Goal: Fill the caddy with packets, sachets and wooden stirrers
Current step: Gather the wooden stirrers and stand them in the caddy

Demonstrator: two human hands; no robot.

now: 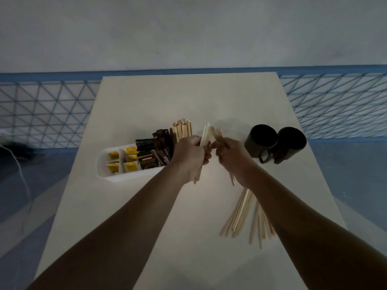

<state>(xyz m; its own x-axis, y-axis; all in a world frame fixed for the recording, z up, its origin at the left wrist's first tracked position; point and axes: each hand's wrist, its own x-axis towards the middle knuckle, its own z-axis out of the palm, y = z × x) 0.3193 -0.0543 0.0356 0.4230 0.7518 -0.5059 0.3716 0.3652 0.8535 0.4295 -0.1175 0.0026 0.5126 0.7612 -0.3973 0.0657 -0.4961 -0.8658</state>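
Note:
A white caddy [104, 164] lies on the table's left half. It holds yellow sachets [130, 159], dark coffee packets [149, 155] and a standing bundle of wooden stirrers [182, 129] at its right end. My left hand [189, 156] grips a few stirrers [205, 132] just right of the caddy. My right hand [232, 156] grips another small bunch of stirrers [218, 133] close beside it; the two hands nearly touch. A loose pile of stirrers [245, 216] lies on the table under my right forearm.
Two dark mugs [276, 143] stand side by side to the right of my hands. The white table [188, 97] ends at a far edge against a blue-lined patterned floor. A cable [21, 170] runs along the floor at left.

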